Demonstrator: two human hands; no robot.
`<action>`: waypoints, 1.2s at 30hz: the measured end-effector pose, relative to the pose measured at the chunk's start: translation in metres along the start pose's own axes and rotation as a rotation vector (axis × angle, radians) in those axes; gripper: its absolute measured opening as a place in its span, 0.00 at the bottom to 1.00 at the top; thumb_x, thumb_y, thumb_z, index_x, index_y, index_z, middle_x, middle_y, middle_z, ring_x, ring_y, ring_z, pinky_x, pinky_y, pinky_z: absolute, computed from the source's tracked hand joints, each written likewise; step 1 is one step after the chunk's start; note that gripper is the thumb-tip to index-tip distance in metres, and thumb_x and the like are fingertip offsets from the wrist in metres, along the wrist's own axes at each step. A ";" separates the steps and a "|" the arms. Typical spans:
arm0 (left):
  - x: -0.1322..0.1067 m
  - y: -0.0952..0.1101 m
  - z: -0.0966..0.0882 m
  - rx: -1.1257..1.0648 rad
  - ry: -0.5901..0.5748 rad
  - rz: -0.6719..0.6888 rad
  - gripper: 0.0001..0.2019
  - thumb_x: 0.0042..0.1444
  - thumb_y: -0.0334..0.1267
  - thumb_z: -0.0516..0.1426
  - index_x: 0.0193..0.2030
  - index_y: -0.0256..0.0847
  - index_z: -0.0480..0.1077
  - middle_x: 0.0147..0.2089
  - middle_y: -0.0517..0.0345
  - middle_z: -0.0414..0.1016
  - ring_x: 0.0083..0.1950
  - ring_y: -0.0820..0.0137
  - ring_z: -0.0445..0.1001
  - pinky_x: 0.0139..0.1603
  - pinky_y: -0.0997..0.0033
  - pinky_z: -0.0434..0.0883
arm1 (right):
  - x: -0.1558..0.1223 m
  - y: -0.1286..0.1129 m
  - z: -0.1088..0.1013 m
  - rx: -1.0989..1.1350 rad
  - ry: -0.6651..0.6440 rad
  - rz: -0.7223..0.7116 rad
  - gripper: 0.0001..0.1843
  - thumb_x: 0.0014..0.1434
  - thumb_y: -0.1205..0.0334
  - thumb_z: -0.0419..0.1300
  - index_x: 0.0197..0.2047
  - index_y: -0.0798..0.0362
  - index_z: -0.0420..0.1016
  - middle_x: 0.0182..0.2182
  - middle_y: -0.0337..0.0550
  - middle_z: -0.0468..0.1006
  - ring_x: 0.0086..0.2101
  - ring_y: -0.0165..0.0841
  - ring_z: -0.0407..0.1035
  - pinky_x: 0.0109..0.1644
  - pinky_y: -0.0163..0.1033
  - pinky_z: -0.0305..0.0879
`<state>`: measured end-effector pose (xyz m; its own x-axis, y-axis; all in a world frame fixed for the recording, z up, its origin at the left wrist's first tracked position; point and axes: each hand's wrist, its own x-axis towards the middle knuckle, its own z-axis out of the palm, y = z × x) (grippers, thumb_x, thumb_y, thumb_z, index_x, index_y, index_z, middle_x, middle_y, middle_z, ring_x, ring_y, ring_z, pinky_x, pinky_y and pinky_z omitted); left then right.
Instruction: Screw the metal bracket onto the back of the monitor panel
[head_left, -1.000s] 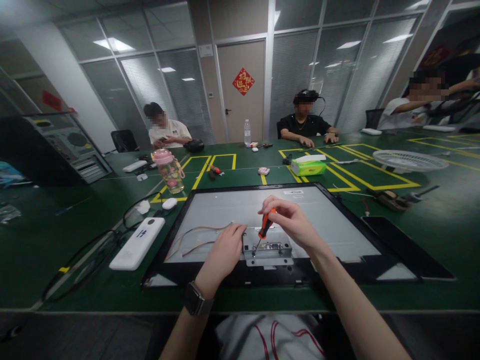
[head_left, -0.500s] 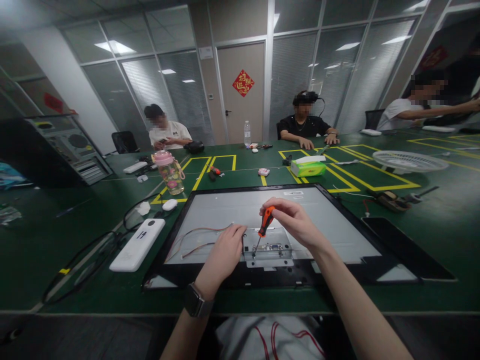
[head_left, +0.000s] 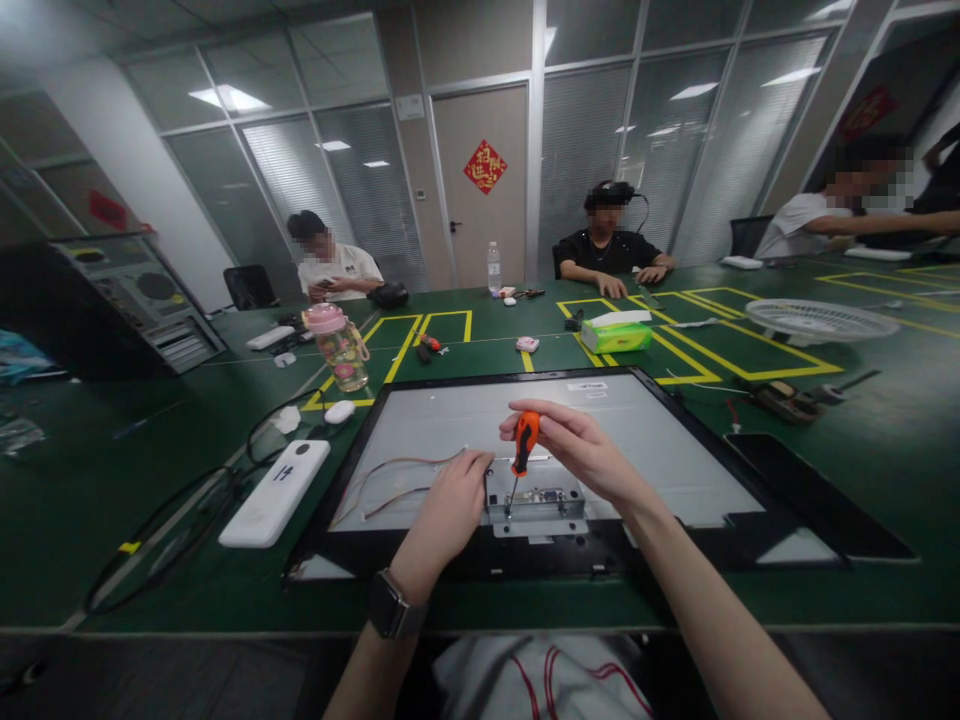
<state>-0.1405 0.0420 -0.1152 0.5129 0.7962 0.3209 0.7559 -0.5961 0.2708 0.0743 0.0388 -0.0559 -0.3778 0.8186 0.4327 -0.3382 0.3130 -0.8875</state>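
Note:
A display panel (head_left: 645,430) with a black frame lies back side up on the green table in front of me. Near its front edge sits a metal bracket (head_left: 536,525) with a row of ports. My right hand (head_left: 581,445) holds an orange and black screwdriver (head_left: 526,440) by its handle, fingers stretched along the far side. The screwdriver leans slightly, and its tip meets the bracket's left part. My left hand (head_left: 450,505) is closed against the bracket's left end, its fingertips partly hidden. Thin wires (head_left: 397,462) run across the panel beside it.
Left of the panel lie a white power bank (head_left: 276,493), black cables (head_left: 161,540) and a pink-lidded bottle (head_left: 337,345). A dark flat slab (head_left: 817,495) borders the right side. Beyond are a tissue pack (head_left: 616,335), a white round grille (head_left: 821,320) and several seated people.
The screwdriver handle has tipped left and stands more upright, its tip staying at the bracket. My right hand's fingers have straightened and shifted left. My left hand has not moved.

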 end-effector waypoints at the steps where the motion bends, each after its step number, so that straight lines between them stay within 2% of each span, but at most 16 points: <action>1: 0.000 0.000 0.000 0.001 0.001 -0.003 0.22 0.64 0.23 0.44 0.61 0.39 0.65 0.59 0.47 0.71 0.61 0.62 0.71 0.65 0.56 0.68 | 0.001 0.000 0.000 -0.014 0.008 -0.006 0.17 0.67 0.52 0.59 0.56 0.45 0.77 0.45 0.47 0.84 0.49 0.39 0.77 0.57 0.50 0.69; 3: -0.001 0.000 0.001 0.005 0.002 -0.008 0.22 0.64 0.24 0.45 0.61 0.38 0.65 0.59 0.46 0.71 0.61 0.62 0.71 0.65 0.56 0.67 | 0.002 0.001 -0.001 -0.033 0.030 -0.009 0.17 0.66 0.52 0.60 0.56 0.45 0.78 0.43 0.46 0.84 0.48 0.39 0.77 0.58 0.50 0.69; 8: -0.002 -0.001 0.003 0.028 0.012 -0.013 0.22 0.64 0.25 0.44 0.61 0.40 0.65 0.60 0.47 0.72 0.61 0.61 0.71 0.65 0.55 0.67 | 0.002 0.003 -0.002 -0.083 0.125 -0.043 0.11 0.57 0.53 0.69 0.43 0.47 0.83 0.41 0.43 0.82 0.40 0.35 0.76 0.47 0.42 0.73; 12: -0.002 -0.002 0.003 0.010 0.010 -0.001 0.22 0.64 0.24 0.44 0.61 0.39 0.66 0.59 0.48 0.72 0.61 0.62 0.71 0.65 0.56 0.68 | 0.001 0.001 -0.002 -0.016 0.066 -0.007 0.13 0.61 0.51 0.65 0.48 0.45 0.82 0.40 0.43 0.83 0.41 0.35 0.76 0.50 0.44 0.71; 18: -0.002 -0.002 0.003 0.018 -0.001 -0.011 0.22 0.64 0.24 0.44 0.61 0.39 0.65 0.60 0.46 0.71 0.61 0.61 0.70 0.65 0.54 0.67 | 0.002 -0.005 -0.002 -0.063 0.084 -0.082 0.09 0.57 0.51 0.69 0.38 0.45 0.85 0.37 0.41 0.78 0.37 0.33 0.74 0.39 0.38 0.71; 23: -0.001 -0.001 0.002 0.002 0.006 -0.008 0.22 0.63 0.23 0.44 0.61 0.40 0.66 0.59 0.48 0.72 0.60 0.62 0.71 0.64 0.54 0.68 | 0.000 -0.005 -0.003 -0.024 0.052 -0.016 0.14 0.62 0.51 0.64 0.48 0.47 0.82 0.40 0.45 0.82 0.42 0.36 0.76 0.48 0.44 0.72; 26: -0.001 -0.001 0.002 0.005 -0.001 -0.009 0.22 0.63 0.24 0.44 0.61 0.39 0.66 0.60 0.48 0.71 0.61 0.61 0.70 0.65 0.55 0.68 | 0.001 -0.004 -0.002 -0.062 0.078 -0.042 0.12 0.61 0.50 0.65 0.44 0.46 0.83 0.41 0.45 0.80 0.42 0.36 0.75 0.45 0.42 0.72; 29: -0.001 -0.001 0.002 0.013 -0.006 -0.011 0.22 0.64 0.24 0.44 0.61 0.38 0.65 0.60 0.47 0.71 0.62 0.61 0.70 0.66 0.55 0.67 | 0.001 -0.004 -0.002 -0.092 0.087 -0.092 0.09 0.58 0.51 0.68 0.39 0.46 0.84 0.38 0.42 0.77 0.38 0.34 0.73 0.40 0.38 0.71; 34: -0.001 -0.001 0.001 0.007 -0.007 -0.010 0.22 0.63 0.23 0.45 0.61 0.39 0.65 0.60 0.48 0.71 0.61 0.62 0.71 0.65 0.56 0.68 | 0.000 -0.006 -0.003 -0.075 0.029 -0.038 0.11 0.64 0.53 0.63 0.45 0.47 0.82 0.40 0.44 0.80 0.40 0.35 0.74 0.47 0.42 0.71; 36: -0.001 -0.001 0.001 0.007 -0.007 -0.010 0.22 0.64 0.23 0.45 0.61 0.39 0.65 0.60 0.48 0.71 0.61 0.62 0.71 0.65 0.55 0.68 | 0.001 -0.004 -0.003 -0.086 0.046 -0.055 0.11 0.63 0.53 0.64 0.45 0.47 0.82 0.42 0.44 0.79 0.42 0.35 0.73 0.48 0.43 0.70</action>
<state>-0.1412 0.0420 -0.1164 0.5080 0.8027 0.3123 0.7636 -0.5875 0.2679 0.0779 0.0402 -0.0529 -0.3196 0.8197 0.4754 -0.2817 0.3968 -0.8736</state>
